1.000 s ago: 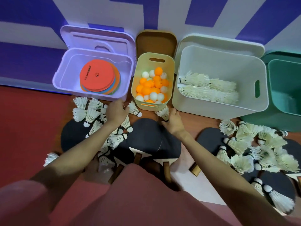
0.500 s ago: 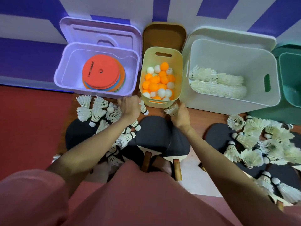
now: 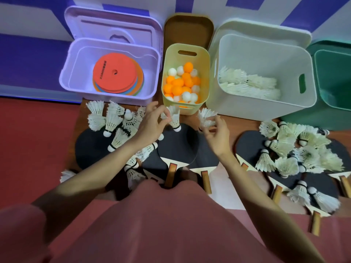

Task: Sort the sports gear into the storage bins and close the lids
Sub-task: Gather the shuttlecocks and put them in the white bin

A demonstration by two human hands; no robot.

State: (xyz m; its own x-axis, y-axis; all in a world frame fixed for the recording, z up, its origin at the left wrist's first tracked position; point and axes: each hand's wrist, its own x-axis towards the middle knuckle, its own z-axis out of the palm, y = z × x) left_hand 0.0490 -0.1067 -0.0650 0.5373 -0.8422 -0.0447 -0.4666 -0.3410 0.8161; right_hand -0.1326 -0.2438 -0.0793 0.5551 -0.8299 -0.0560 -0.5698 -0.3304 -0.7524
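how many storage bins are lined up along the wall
4, in a row left to right: the purple bin with flat discs, the small yellow bin with balls, the white bin with shuttlecocks, and the green bin, cut off by the right frame edge.

I see four bins in a row by the wall. Discs [image 3: 115,76] lie in the left bin [image 3: 72,73]. Balls [image 3: 182,84] fill the next bin [image 3: 206,73]. Shuttlecocks [image 3: 248,84] lie in the third bin [image 3: 266,54]. The last bin [image 3: 332,76] sits far right. Paddles [image 3: 178,147] lie on the floor in front.
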